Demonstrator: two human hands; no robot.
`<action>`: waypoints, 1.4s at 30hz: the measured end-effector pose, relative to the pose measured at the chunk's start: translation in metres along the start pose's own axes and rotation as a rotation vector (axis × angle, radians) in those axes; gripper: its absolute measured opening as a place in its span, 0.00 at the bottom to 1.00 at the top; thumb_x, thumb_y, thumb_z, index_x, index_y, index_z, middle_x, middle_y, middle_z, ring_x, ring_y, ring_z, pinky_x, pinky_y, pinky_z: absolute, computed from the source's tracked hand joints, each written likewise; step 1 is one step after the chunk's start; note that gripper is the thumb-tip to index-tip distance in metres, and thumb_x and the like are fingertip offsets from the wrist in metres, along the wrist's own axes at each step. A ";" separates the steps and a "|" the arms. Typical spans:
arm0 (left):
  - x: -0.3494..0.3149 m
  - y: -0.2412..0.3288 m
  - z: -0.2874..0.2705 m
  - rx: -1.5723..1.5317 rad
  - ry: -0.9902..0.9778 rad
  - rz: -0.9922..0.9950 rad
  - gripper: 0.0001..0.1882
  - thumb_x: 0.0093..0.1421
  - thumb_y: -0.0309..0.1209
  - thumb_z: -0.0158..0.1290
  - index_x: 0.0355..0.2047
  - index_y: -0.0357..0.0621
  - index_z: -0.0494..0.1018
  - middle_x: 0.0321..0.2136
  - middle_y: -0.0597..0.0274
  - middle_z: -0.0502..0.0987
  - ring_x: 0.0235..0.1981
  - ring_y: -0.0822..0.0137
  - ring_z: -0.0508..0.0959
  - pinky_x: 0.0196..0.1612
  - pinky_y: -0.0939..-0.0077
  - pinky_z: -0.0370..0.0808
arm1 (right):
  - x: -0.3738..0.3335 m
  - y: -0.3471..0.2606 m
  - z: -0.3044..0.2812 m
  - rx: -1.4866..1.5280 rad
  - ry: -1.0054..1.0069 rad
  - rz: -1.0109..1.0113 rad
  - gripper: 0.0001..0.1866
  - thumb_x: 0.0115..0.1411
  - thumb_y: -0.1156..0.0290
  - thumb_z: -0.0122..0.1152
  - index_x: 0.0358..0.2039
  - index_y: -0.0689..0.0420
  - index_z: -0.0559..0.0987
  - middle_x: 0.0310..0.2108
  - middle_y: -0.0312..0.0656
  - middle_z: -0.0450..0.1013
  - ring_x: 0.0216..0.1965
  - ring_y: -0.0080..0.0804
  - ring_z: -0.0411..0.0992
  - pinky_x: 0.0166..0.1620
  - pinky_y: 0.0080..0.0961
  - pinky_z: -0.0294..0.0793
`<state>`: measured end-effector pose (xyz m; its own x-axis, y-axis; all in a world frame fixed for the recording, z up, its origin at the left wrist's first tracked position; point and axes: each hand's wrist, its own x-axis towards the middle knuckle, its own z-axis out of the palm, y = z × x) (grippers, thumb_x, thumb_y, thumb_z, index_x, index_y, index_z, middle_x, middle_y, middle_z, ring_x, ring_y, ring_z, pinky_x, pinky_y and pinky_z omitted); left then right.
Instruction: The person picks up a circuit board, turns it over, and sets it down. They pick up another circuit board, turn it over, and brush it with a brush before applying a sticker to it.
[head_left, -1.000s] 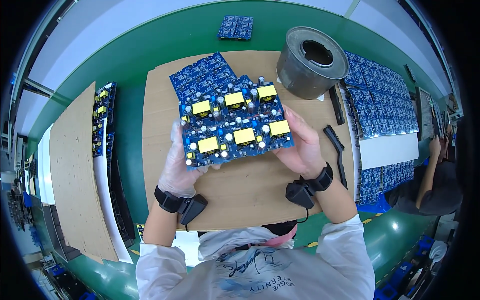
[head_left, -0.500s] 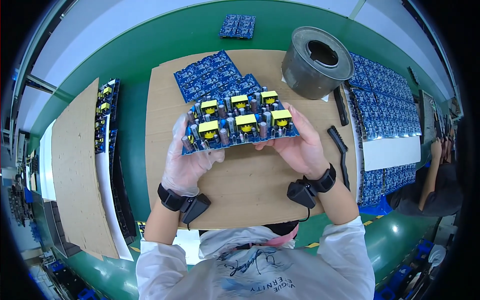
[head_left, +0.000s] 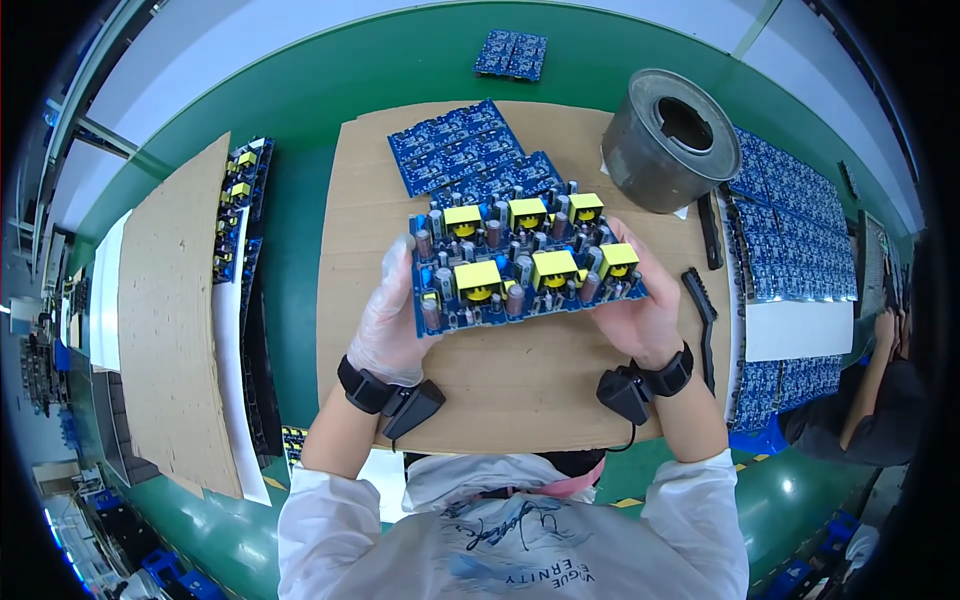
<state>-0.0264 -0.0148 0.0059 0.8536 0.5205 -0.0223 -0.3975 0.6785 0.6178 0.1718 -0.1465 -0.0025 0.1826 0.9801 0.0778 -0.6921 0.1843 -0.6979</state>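
Observation:
Between my two hands I hold up a blue circuit board panel (head_left: 525,310), its upper face full of yellow-topped transformers, capacitors and other parts. My left hand (head_left: 388,315), in a clear thin glove, is closed on the panel's left end. Bare-skinned, my right hand (head_left: 645,305) grips the right end, some of its fingers hidden beneath. Just beyond the held panel, several blue circuit boards (head_left: 455,145) lie on the cardboard sheet (head_left: 520,400), partly covered by the panel from this view.
A round metal can (head_left: 670,140) with a hole in its top stands back right. Near it lie two black brushes (head_left: 701,320). Rows of blue boards (head_left: 800,240) and a white sheet (head_left: 800,331) are at the right, a co-worker's arm (head_left: 870,385) beyond. Cardboard (head_left: 175,330) stands left.
The held panel has come a little lower and nearer, and its face is turned more toward me. My whole view has shifted, so the surroundings sit farther right.

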 end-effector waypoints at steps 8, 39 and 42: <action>-0.002 0.002 0.003 0.123 0.060 0.005 0.26 0.59 0.50 0.47 0.54 0.54 0.61 0.49 0.61 0.69 0.49 0.61 0.71 0.46 0.58 0.74 | 0.000 -0.004 0.005 -0.030 0.013 0.005 0.25 0.61 0.60 0.43 0.56 0.59 0.61 0.52 0.41 0.65 0.51 0.31 0.65 0.52 0.34 0.64; 0.014 -0.005 -0.003 -0.175 0.036 -0.023 0.21 0.63 0.41 0.42 0.54 0.46 0.61 0.47 0.59 0.71 0.43 0.64 0.73 0.35 0.70 0.71 | 0.007 -0.004 0.015 -0.123 0.082 -0.039 0.19 0.65 0.58 0.34 0.45 0.60 0.66 0.39 0.47 0.72 0.36 0.39 0.74 0.42 0.41 0.74; 0.014 -0.006 -0.004 -0.225 0.056 -0.029 0.21 0.63 0.41 0.42 0.54 0.47 0.61 0.47 0.60 0.71 0.43 0.64 0.73 0.36 0.69 0.71 | 0.006 -0.004 0.015 -0.123 0.087 -0.036 0.19 0.65 0.58 0.35 0.44 0.60 0.66 0.38 0.47 0.71 0.35 0.39 0.74 0.42 0.41 0.74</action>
<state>-0.0132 -0.0093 -0.0013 0.8481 0.5230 -0.0849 -0.4437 0.7885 0.4259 0.1647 -0.1397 0.0115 0.2689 0.9621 0.0460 -0.5940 0.2033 -0.7783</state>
